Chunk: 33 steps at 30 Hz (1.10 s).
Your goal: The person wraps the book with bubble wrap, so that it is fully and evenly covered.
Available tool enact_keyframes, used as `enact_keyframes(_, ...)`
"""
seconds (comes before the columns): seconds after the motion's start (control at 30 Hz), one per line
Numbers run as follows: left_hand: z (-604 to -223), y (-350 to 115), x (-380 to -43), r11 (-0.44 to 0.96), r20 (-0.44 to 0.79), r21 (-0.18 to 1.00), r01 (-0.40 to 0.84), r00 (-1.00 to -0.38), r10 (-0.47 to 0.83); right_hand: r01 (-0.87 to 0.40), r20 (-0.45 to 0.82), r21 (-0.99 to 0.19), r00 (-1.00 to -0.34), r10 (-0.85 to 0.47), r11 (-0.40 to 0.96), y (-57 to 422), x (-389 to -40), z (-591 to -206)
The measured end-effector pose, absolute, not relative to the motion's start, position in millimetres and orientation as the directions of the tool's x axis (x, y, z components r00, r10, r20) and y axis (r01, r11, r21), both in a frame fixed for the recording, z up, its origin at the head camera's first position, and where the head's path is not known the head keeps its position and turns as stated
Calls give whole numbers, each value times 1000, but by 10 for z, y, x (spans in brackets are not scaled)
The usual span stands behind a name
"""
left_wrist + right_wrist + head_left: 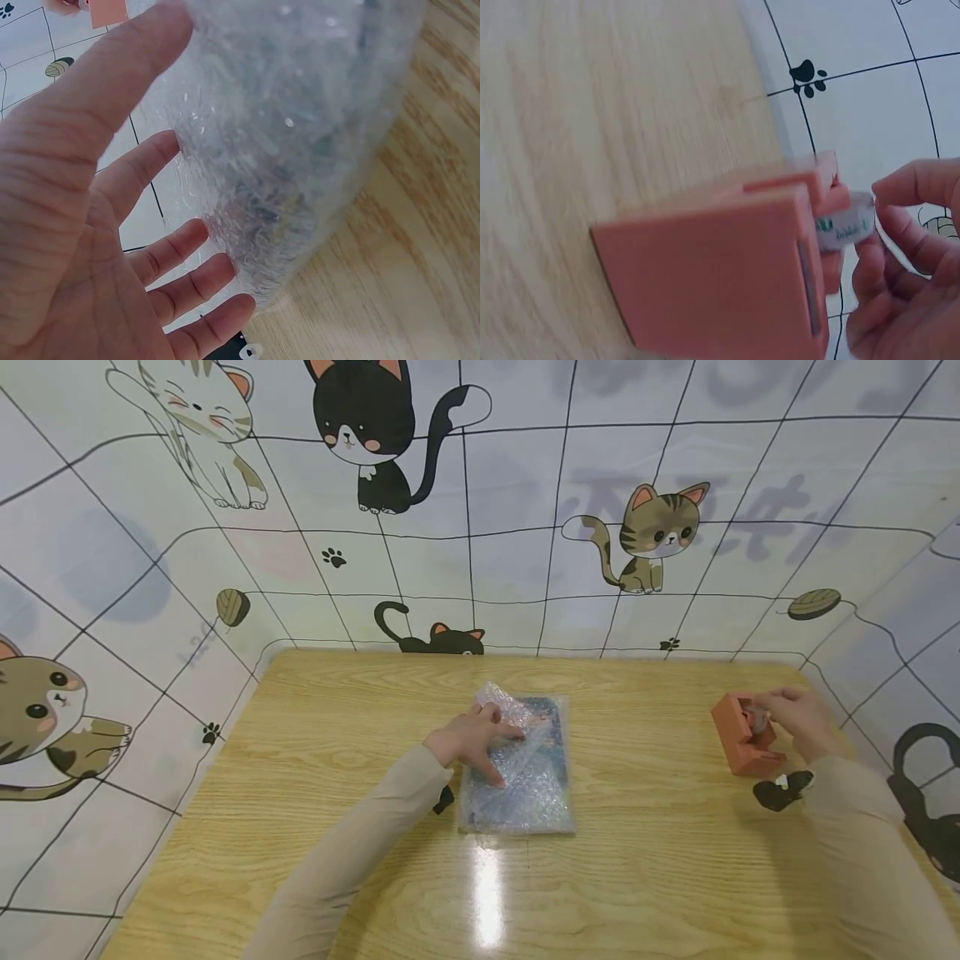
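Bubble wrap (525,802) encloses a flat, rectangular item with a blue picture (556,717), lying mid-table. My left hand (474,742) rests on the folded-over flap of the wrap, thumb and fingers spread. In the left wrist view the fingertips (240,304) touch the crinkled plastic. Over at the right, an orange tape dispenser (731,743) stands on the table. My right hand (802,718) reaches over it and pinches the clear tape roll (847,223) seated in it, thumb and fingers at the roll's edge. Green print shows on the roll.
The wooden table (337,718) meets a cat-patterned sheet (517,560) at its back and sides. Dark wrist-worn gear (780,791) hangs below the right wrist, close to the dispenser. Glare marks the table in front of the package.
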<state>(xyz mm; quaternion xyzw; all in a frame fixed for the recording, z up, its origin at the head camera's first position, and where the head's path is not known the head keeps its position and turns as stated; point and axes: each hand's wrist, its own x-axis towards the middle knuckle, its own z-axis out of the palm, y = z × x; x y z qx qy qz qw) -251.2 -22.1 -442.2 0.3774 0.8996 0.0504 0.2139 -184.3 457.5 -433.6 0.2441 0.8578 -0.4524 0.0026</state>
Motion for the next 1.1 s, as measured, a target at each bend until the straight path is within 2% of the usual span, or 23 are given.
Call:
enact_keyframes(0.1, -4426, -222, -2514, 710, -346, 244, 660, -625, 700, 396, -179, -756, -891, 418, 521, 4617, -1835, -4368)
enact_keyframes(0.27, -4435, -220, -2514, 709, -346, 237, 665, -624, 701, 271, -40, -678, -942, 334, 684, 4576, -1741, -4356)
enact_keyframes(0.33, -4437, -220, -2514, 705, -343, 234, 669, -622, 704, 178, 31, -647, -965, 259, 742, 4544, -1682, -4339)
enact_keyframes(0.53, -4449, -213, -2517, 702, -334, 226, 675, -623, 707, 64, 135, -629, -972, 190, 774, 4583, -1598, -4380)
enact_keyframes(0.77, -4446, -220, -2521, 702, -332, 232, 673, -624, 708, 43, 145, -642, -974, 176, 765, 4686, -1570, -4465)
enact_keyframes(1.0, -4442, -228, -2519, 697, -326, 228, 679, -622, 712, 18, 159, -564, -979, 130, 826, 4611, -1512, -4383)
enact_keyframes(1.1, -4434, -231, -2514, 696, -328, 234, 679, -619, 714, 50, 114, -551, -984, 134, 833, 4569, -1488, -4344)
